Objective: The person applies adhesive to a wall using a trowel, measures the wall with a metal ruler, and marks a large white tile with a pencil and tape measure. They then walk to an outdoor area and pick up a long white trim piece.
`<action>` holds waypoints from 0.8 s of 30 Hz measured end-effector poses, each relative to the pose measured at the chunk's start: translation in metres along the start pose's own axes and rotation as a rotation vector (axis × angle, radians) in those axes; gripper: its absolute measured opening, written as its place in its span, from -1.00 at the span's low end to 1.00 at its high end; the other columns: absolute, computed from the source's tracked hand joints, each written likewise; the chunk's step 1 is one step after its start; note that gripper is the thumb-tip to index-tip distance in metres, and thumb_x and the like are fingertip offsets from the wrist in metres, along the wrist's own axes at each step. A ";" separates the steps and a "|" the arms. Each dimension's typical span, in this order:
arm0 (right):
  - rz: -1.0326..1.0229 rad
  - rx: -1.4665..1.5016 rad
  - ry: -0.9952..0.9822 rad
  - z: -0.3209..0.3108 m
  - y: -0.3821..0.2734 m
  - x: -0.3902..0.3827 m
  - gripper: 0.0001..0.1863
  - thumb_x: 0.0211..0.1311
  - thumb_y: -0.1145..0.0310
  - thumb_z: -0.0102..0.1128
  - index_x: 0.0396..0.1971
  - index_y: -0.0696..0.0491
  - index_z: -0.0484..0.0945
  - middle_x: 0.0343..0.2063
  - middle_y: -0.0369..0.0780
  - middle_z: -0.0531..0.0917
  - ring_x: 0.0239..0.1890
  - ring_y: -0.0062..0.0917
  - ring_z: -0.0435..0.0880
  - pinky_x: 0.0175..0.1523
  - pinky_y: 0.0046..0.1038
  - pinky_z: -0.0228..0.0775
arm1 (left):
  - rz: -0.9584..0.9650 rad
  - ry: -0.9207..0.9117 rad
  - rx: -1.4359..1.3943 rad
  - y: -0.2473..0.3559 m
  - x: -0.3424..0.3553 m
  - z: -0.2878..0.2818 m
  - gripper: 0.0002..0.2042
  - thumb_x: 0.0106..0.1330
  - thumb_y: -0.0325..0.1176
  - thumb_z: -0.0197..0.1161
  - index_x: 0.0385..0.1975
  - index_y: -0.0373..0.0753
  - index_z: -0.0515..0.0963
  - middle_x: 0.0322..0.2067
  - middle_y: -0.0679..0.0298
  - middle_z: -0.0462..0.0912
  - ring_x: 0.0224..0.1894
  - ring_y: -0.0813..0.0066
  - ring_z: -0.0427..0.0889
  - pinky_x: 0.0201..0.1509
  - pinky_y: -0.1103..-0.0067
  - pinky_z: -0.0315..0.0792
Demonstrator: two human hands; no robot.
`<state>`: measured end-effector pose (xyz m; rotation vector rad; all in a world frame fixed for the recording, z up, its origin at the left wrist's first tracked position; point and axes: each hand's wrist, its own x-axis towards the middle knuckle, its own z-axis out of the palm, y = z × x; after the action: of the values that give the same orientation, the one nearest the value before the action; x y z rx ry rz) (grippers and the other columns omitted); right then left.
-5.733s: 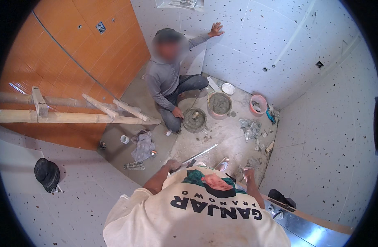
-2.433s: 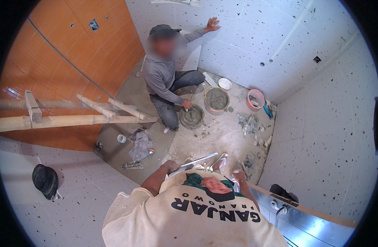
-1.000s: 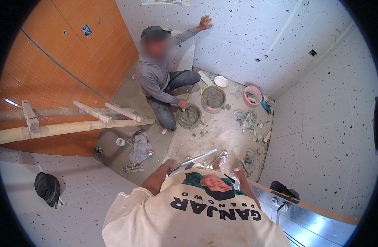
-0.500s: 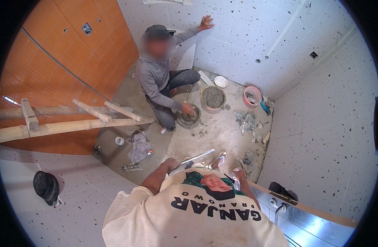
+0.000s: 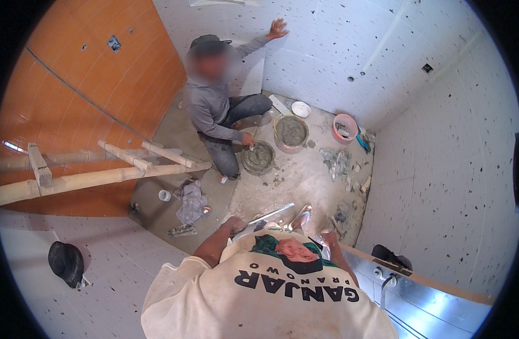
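Observation:
My left hand (image 5: 235,225) is closed on one end of a thin, pale metal strip (image 5: 273,213), which points away to the right over the floor. My right hand (image 5: 328,237) is low at my right side, beside my shirt; its fingers are too small and partly hidden to read. Ahead, a co-worker in a grey top (image 5: 207,107) crouches with one hand flat on the speckled wall. The co-worker's other hand (image 5: 247,139) is at the edge of a shallow basin of wet grey mortar (image 5: 258,158). A fuller mortar bucket (image 5: 291,132) stands beside it.
Bamboo scaffolding (image 5: 73,183) juts in from the left. A pink bucket (image 5: 345,129), a white bowl (image 5: 301,109) and rubble (image 5: 336,164) lie along the right and back. A rag (image 5: 190,202) and white cup (image 5: 164,195) are left; a metal-faced panel (image 5: 423,299) is at lower right.
The co-worker's lower hand has moved from over the mortar in the basin to its far left edge. The view has shifted slightly. My hands stay in about the same place.

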<state>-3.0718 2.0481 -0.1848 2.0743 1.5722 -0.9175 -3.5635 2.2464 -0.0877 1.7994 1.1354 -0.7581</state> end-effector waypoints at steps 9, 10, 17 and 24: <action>-0.059 0.016 0.187 0.011 0.036 -0.019 -0.69 0.14 0.12 0.07 -0.29 -0.04 0.69 -0.28 -0.11 0.70 -0.21 -0.19 0.69 -0.10 -0.18 0.53 | 0.032 -0.036 0.001 0.006 0.004 -0.002 -0.55 0.17 0.05 0.05 -0.21 -0.18 0.66 -0.24 -0.17 0.63 -0.14 -0.07 0.63 -0.06 0.19 0.44; 0.051 0.188 0.257 0.020 0.059 -0.018 -0.73 0.04 0.12 0.19 -0.33 -0.07 0.69 -0.34 -0.14 0.71 -0.27 -0.22 0.70 -0.17 -0.22 0.54 | 0.085 -0.056 0.015 0.008 0.010 0.001 -0.54 0.17 0.06 0.05 -0.22 -0.20 0.66 -0.24 -0.16 0.63 -0.16 -0.08 0.63 -0.07 0.19 0.44; 0.259 0.062 0.400 -0.054 0.097 -0.055 -0.81 0.08 0.21 0.18 -0.40 -0.03 0.68 -0.38 -0.08 0.70 -0.31 -0.17 0.69 -0.20 -0.18 0.53 | 0.140 -0.022 0.164 -0.010 0.045 -0.008 -0.57 0.18 0.06 0.14 -0.57 -0.23 0.64 -0.41 -0.04 0.67 -0.31 0.05 0.66 -0.27 0.24 0.44; 0.342 -0.209 0.245 -0.105 0.142 -0.078 -0.82 0.14 0.28 0.11 -0.43 -0.01 0.68 -0.26 -0.12 0.70 -0.18 -0.20 0.68 -0.15 -0.22 0.53 | 0.311 0.035 0.395 0.065 0.071 -0.065 -0.58 0.40 -0.02 -0.06 -0.46 -0.20 0.60 -0.49 0.02 0.65 -0.44 0.02 0.62 -0.30 0.20 0.44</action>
<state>-2.9215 2.0188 -0.0675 2.2687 1.2960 -0.3762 -3.4727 2.3180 -0.0946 2.2602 0.7315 -0.8034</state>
